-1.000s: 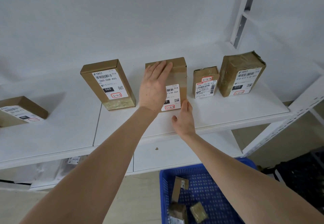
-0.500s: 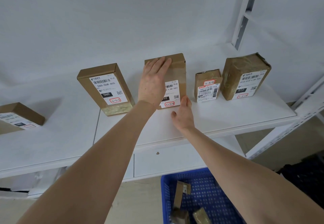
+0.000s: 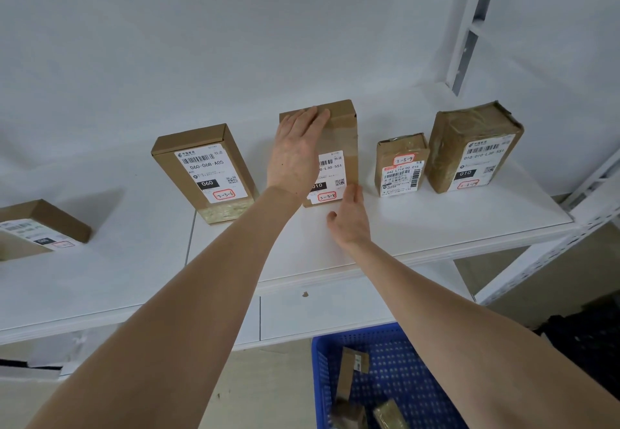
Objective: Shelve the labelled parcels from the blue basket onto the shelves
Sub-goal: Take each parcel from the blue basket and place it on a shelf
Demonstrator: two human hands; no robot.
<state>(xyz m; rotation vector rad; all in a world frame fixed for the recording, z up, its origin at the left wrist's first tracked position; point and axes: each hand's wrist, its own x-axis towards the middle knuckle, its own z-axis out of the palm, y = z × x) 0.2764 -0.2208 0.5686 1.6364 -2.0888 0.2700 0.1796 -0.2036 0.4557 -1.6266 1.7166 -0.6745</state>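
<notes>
Twelve o'clock: my flat left hand [image 3: 295, 156] presses an upright brown cardboard parcel [image 3: 339, 128]. My relaxed right hand [image 3: 349, 224] touches its five-o'clock corner.

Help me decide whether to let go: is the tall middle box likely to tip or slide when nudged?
Probably tippy: the box stands on its narrow end, with the left hand flat against its front. Likely stiff: its cardboard edges look crisp. May slide easily on the smooth shelf.
</notes>
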